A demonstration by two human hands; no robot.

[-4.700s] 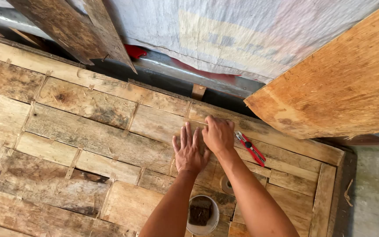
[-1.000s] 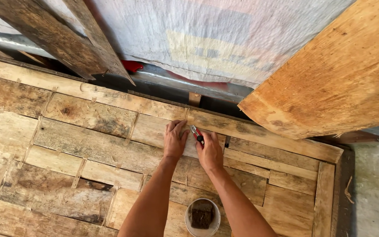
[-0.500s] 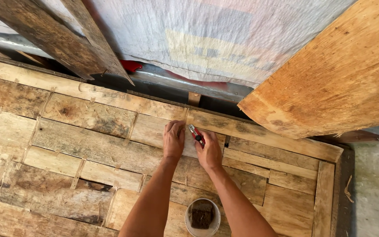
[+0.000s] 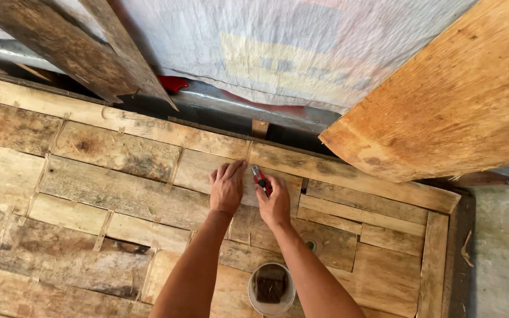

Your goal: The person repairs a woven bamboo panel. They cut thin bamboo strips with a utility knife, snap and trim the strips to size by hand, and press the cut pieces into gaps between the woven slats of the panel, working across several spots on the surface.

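My right hand point(image 4: 276, 204) grips a red utility knife point(image 4: 260, 177), its tip pointing at a seam between pale wooden boards. My left hand point(image 4: 227, 187) lies flat on the board just left of the knife, fingers together and pressing down. Both hands rest on a patchwork panel of old wooden planks point(image 4: 113, 194) with thin strips in the joints. Close to my body, between my forearms, stands a small white cup point(image 4: 271, 288) with a dark lump inside.
A large plywood sheet point(image 4: 443, 100) leans in at the upper right. Dark weathered planks point(image 4: 72, 47) slant across the top left. Behind the panel runs a grey metal pipe point(image 4: 243, 109) under a white plastic sheet point(image 4: 278, 41). Concrete floor point(image 4: 505, 253) shows at right.
Earlier the knife lay on the boards to the right while both hands pressed flat. My right hand has since picked it up and brought it to the seam; over the last second little moved.
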